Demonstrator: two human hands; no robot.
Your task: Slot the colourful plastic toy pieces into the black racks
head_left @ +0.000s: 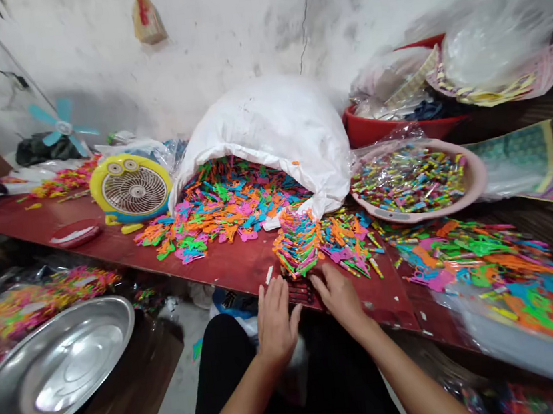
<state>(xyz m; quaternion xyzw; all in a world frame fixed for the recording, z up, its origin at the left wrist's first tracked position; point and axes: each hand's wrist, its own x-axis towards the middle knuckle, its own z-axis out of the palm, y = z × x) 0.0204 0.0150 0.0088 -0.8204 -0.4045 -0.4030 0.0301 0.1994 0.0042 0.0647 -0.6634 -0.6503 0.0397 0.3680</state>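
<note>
My left hand point(274, 321) and my right hand point(340, 296) are at the front edge of a red table point(224, 270), on either side of a small dark stack of flat pieces point(302, 291). My right hand's fingers lie against that stack, and my left thumb is close to its other side. Whether either hand grips it is unclear. Just behind it stands a leaning stack of multicoloured plastic pieces point(297, 243). A loose heap of similar pieces point(221, 210) spills from a white sack point(267, 134).
A round plastic basin of wrapped colourful sticks point(412, 180) stands to the right, beside a red tub point(388, 127). More coloured pieces lie in a plastic bag point(497, 280). A steel basin point(50, 376) sits at lower left. A yellow fan point(130, 188) stands on the table.
</note>
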